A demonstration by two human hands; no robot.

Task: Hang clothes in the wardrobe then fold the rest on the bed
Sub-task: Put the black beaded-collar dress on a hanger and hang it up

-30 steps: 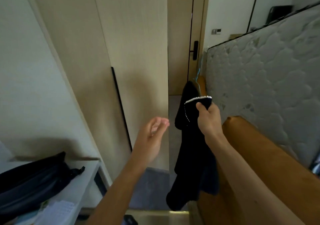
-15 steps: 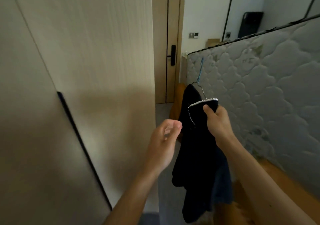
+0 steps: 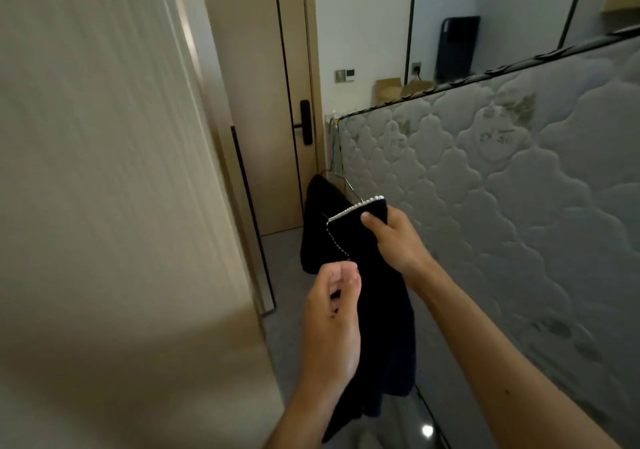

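**Item, task's thing:** black garment [image 3: 356, 241] with a pearl-beaded edge, on a thin wire hanger [image 3: 351, 189].
- Position: held in the air in the narrow aisle, touching no furniture that can be seen.
- Long axis: vertical. The cloth hangs straight down from the grip to below the wrists.
- The hanger's wire rises up and away from the beaded edge, towards the near upper corner of the mattress [image 3: 502, 206]. The hook itself is too thin and blurred to place.

**Item, right hand [image 3: 398, 241]:** closed round the garment's top at the beaded edge, thumb on the near face. It bears the whole weight.

**Item, left hand [image 3: 332, 324]:** fingers loosely curled, thumb by the forefinger, nothing seen in it.
- Position: just in front of the hanging cloth and lower than the right hand. Whether the fingertips brush the cloth cannot be told.

**Item, wardrobe door [image 3: 104, 206]:** pale wood-grain panel filling the left side, with a dark vertical handle strip [image 3: 249, 213] on the panel beyond it. No rail or interior is in view.

**Governing relation:**
- The garment lies to the right of the wardrobe face, with the mattress close on its other side.
- The left hand is the nearer one to the door and handle strip.
- The right hand and hanger are farther from the wardrobe.

**Assessment:**
- The hanging step is not yet done.
- The free left hand is best placed to work the door.
- The loaded hand would then have to travel leftward, with the hook turned towards the rail.

**Other:** room door [image 3: 263, 102] at the aisle's far end.
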